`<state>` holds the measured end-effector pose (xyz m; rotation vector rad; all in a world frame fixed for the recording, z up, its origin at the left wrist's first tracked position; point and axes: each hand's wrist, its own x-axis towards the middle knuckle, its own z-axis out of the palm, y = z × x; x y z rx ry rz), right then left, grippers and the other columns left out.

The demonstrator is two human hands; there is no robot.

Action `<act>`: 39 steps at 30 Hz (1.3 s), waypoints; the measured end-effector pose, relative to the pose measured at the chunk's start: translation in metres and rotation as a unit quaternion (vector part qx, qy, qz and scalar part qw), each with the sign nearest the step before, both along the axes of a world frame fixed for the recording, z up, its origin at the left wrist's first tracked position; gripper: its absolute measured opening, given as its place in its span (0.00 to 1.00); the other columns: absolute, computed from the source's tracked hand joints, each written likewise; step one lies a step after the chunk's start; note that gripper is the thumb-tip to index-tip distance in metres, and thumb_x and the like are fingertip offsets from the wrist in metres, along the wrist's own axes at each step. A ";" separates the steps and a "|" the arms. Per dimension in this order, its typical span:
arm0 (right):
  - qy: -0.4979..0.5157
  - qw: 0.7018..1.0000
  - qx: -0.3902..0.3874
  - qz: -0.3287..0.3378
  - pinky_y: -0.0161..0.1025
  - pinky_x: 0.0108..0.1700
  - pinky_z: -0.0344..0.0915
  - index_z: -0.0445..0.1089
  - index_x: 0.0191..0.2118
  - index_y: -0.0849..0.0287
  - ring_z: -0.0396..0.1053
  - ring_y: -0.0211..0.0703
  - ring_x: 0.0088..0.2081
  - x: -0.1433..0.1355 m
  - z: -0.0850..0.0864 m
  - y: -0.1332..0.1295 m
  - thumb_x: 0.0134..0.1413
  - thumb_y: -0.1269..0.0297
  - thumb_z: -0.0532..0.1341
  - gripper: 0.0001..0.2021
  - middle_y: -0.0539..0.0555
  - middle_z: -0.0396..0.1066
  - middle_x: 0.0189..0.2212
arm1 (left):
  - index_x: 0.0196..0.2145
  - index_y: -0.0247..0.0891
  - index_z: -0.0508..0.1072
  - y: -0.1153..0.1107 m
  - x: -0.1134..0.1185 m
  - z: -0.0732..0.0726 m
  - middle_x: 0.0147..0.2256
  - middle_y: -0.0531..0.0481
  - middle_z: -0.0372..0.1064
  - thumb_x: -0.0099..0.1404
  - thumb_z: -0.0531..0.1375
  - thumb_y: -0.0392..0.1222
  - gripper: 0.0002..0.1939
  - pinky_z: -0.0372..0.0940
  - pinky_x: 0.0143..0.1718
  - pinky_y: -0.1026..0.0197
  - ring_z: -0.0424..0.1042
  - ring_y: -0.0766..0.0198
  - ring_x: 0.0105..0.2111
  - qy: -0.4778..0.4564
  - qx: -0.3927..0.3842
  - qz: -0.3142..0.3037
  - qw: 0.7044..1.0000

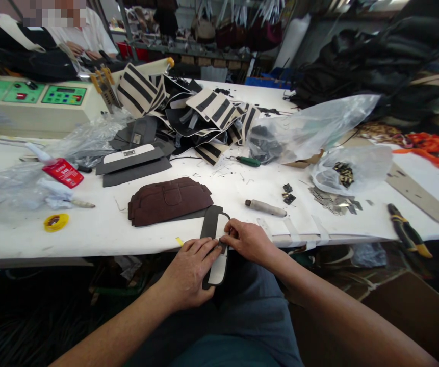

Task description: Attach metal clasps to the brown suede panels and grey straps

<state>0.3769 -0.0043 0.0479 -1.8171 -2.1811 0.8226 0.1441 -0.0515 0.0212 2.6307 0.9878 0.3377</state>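
A dark grey flap piece point(210, 223) with a pale backing panel lies across the table's front edge, its lower end over my lap. My left hand point(191, 272) is wrapped round its left side, thumb beneath and fingers on top. At the middle of the panel, my right hand point(249, 241) pinches with thumb and forefinger; whatever is between the fingertips is too small to make out. Just behind the flap piece sits a brown leather bag panel point(171, 200). A worn cylindrical hand tool point(265, 208) and small dark metal plates point(288, 194) lie to the right.
Pliers point(408, 229) rest at the right front edge. Metal plates point(336, 200) lie by a plastic bag point(357, 168). Striped pieces point(219, 109) are heaped behind. A red glue bottle point(63, 172), yellow tape roll point(56, 222) and machine point(35, 104) stand left. Another person point(85, 33) is beyond.
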 end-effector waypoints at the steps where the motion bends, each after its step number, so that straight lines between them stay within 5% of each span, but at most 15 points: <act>1: 0.012 1.000 0.000 -0.006 0.36 0.33 0.52 0.75 0.39 0.54 0.70 0.41 0.30 0.001 -0.001 -0.001 0.62 0.60 0.67 0.05 0.48 0.77 0.29 | 0.70 0.36 0.60 -0.001 0.001 0.001 0.69 0.38 0.60 0.59 0.65 0.46 0.44 0.51 0.68 0.43 0.57 0.45 0.67 0.003 0.000 0.002 1.000; 10: 0.031 0.999 0.004 -0.006 0.36 0.35 0.55 0.78 0.35 0.54 0.71 0.41 0.33 0.006 -0.010 -0.003 0.66 0.57 0.62 0.11 0.49 0.78 0.31 | 0.72 0.37 0.57 0.000 0.004 0.003 0.73 0.42 0.53 0.62 0.64 0.50 0.44 0.49 0.69 0.44 0.55 0.46 0.69 0.042 -0.006 -0.004 0.999; 23: 0.118 0.993 0.003 0.000 0.35 0.36 0.59 0.79 0.35 0.55 0.70 0.38 0.33 0.011 -0.014 -0.007 0.60 0.66 0.64 0.05 0.48 0.77 0.33 | 0.71 0.37 0.58 -0.001 0.003 -0.005 0.73 0.43 0.52 0.62 0.63 0.48 0.42 0.46 0.70 0.43 0.54 0.45 0.70 0.033 0.003 -0.004 0.999; 32: 0.072 0.997 -0.010 -0.026 0.35 0.33 0.58 0.77 0.32 0.54 0.70 0.38 0.31 0.006 -0.012 -0.007 0.57 0.67 0.66 0.03 0.48 0.76 0.29 | 0.72 0.38 0.56 0.000 0.004 -0.005 0.72 0.44 0.55 0.61 0.64 0.47 0.44 0.48 0.70 0.42 0.54 0.45 0.69 0.037 0.006 -0.015 0.999; 34: 0.085 0.996 -0.003 -0.036 0.35 0.33 0.60 0.76 0.36 0.54 0.70 0.38 0.30 0.004 -0.017 -0.010 0.58 0.67 0.65 0.02 0.47 0.75 0.29 | 0.72 0.38 0.57 0.000 0.005 -0.003 0.72 0.44 0.56 0.61 0.64 0.48 0.44 0.48 0.70 0.42 0.55 0.45 0.69 0.037 0.003 -0.012 0.999; 39: 0.151 0.988 0.018 -0.036 0.35 0.33 0.64 0.70 0.54 0.53 0.69 0.38 0.27 0.012 -0.021 -0.010 0.56 0.70 0.64 0.20 0.46 0.74 0.30 | 0.70 0.38 0.62 0.001 0.008 0.001 0.71 0.44 0.58 0.61 0.64 0.47 0.40 0.50 0.69 0.42 0.56 0.46 0.68 0.036 -0.009 0.006 0.999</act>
